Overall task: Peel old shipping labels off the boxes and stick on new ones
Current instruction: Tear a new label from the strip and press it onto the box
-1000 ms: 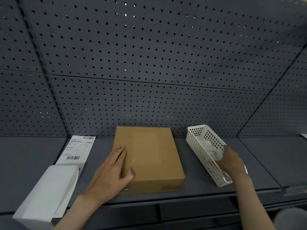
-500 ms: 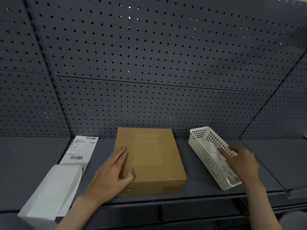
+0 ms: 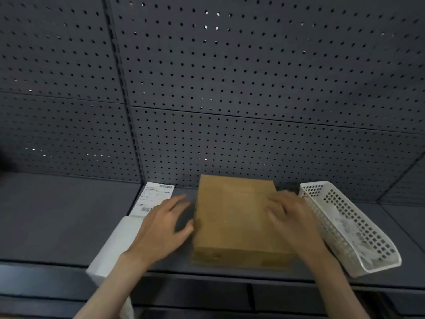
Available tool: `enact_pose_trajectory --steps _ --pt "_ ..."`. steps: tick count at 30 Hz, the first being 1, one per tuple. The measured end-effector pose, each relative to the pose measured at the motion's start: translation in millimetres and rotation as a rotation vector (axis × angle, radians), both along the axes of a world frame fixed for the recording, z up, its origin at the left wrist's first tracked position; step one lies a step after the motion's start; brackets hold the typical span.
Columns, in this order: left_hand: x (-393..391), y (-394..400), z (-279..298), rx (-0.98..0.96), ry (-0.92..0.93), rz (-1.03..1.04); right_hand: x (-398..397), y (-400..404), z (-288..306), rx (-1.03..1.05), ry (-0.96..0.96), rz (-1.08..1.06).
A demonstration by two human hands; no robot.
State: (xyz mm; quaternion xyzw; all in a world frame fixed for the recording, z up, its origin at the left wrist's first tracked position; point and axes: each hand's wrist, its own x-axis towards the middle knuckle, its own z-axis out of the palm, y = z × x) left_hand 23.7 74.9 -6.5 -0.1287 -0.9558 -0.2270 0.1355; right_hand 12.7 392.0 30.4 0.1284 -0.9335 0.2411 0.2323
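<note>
Head view: right hand (image 3: 291,217) is out of the white basket (image 3: 377,245) and now rests flat, fingers spread, on the cardboard box (image 3: 234,217). Left hand (image 3: 161,229) slides off beside it, open, empty. Bare box mid-shelf; the new label (image 3: 153,199) looks next.

Barcodes and print on the white label sheet (image 3: 154,199), unreadable.

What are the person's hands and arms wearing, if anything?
Nothing that shows. The left hand and right hand are bare, with no gloves, rings or watch visible, though the picture is somewhat blurred. Both forearms are uncovered to the bottom edge of the view, so no sleeves appear.
</note>
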Motion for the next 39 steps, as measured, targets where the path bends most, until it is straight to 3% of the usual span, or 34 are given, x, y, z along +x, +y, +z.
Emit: enact_pose_trajectory --steps 5,12,17,23,33,37,39 --pt "27.8 -61.6 -7.9 -0.135 -0.036 0.132 12.0 -101.7 -21.3 0.096 -0.038 0.243" --pt "72.4 -130.8 -41.7 -0.157 -0.152 0.31 27.8 -212.1 -46.7 0.191 -0.078 0.542" --pt "90.8 -142.7 -60.5 -0.072 -0.191 0.328 31.5 -246.3 -78.3 0.356 -0.345 0.603" --pt "97.2 -147.6 -77.2 -0.051 -0.107 0.315 27.6 -254.7 -105.6 0.304 -0.387 0.579" --pt "85.3 -146.5 -75.6 0.149 -0.128 0.443 33.0 -266.1 -126.8 0.147 -0.138 0.521" --pt "75.7 -143.3 -57.9 0.507 -0.129 0.452 41.2 -262.2 -117.4 0.165 0.061 0.542" --pt "68.9 -143.4 -45.6 0.677 -0.23 0.438 51.3 -259.0 -109.4 0.16 0.185 0.578"
